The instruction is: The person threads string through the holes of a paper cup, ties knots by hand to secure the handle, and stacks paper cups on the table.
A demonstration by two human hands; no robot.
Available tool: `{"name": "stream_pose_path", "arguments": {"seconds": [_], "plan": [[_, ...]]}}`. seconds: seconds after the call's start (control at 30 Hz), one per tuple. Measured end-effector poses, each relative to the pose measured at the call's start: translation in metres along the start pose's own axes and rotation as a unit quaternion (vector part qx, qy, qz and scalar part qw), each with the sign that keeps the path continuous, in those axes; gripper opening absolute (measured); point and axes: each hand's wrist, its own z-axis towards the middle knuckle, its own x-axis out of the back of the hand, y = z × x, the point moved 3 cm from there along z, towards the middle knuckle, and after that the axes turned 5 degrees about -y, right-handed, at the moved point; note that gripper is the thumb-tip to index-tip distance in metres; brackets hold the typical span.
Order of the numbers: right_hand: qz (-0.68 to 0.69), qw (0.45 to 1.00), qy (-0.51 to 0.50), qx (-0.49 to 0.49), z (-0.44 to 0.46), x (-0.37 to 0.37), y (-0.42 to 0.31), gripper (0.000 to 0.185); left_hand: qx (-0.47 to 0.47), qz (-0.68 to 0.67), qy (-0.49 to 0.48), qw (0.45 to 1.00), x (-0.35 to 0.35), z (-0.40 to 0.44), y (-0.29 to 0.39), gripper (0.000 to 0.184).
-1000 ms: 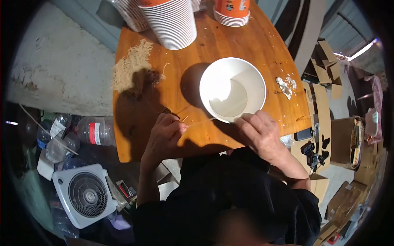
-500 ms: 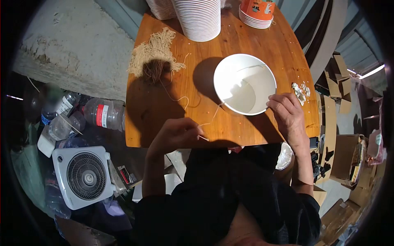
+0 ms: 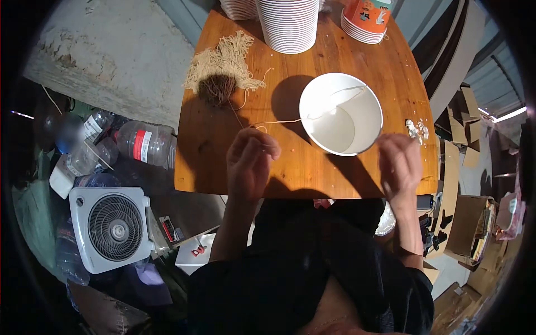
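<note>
A white paper bucket (image 3: 366, 124) stands near the middle of the wooden table, open side up, with a thin string lying over its rim and inside. The string (image 3: 285, 121) stretches left from the bucket to my left hand (image 3: 251, 156), whose fingers are curled together on it; the fingertips partly hide the hold. My right hand (image 3: 401, 162) is blurred, its fingers just right of the bucket's rim; whether they touch it is unclear. A bundle of beige strings (image 3: 223, 64) lies at the table's left, its darker part in shadow.
At the back stand a tall stack of white paper buckets (image 3: 288, 28) and an orange printed bucket (image 3: 365, 19). White crumpled bits (image 3: 416, 131) lie at the table's right edge. Left of the table are a fan (image 3: 114, 226) and plastic bottles (image 3: 145, 142); cardboard boxes (image 3: 468, 223) stand right.
My left hand has moved up and right, and the string now runs straighter across to the bucket. My right hand has shifted down and right from its grip on the rim. The view has turned slightly.
</note>
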Motion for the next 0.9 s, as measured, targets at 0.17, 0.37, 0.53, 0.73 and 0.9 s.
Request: {"name": "stream_pose_path", "arguments": {"seconds": [0.17, 0.37, 0.53, 0.73, 0.9], "plan": [[0.088, 0.995, -0.027, 0.05, 0.013, -0.024, -0.039, 0.033, 0.041, 0.181, 0.041, 0.982, -0.026, -0.011, -0.018, 0.01], [0.169, 0.984, -0.055, 0.017, 0.025, -0.037, -0.051, 0.034, 0.065, 0.28, 0.028, 0.957, -0.035, -0.016, -0.016, 0.012], [0.197, 0.978, -0.06, 0.014, 0.026, -0.043, -0.056, 0.033, 0.075, 0.308, 0.024, 0.948, -0.043, -0.016, -0.016, 0.012], [0.173, 0.984, -0.029, 0.011, 0.024, -0.046, -0.059, 0.023, 0.085, 0.308, 0.001, 0.947, -0.041, -0.019, -0.017, 0.014], [0.167, 0.985, -0.034, 0.024, 0.026, -0.051, -0.06, 0.02, -0.108, 0.444, 0.086, 0.885, -0.032, -0.015, 0.002, 0.043]]}}
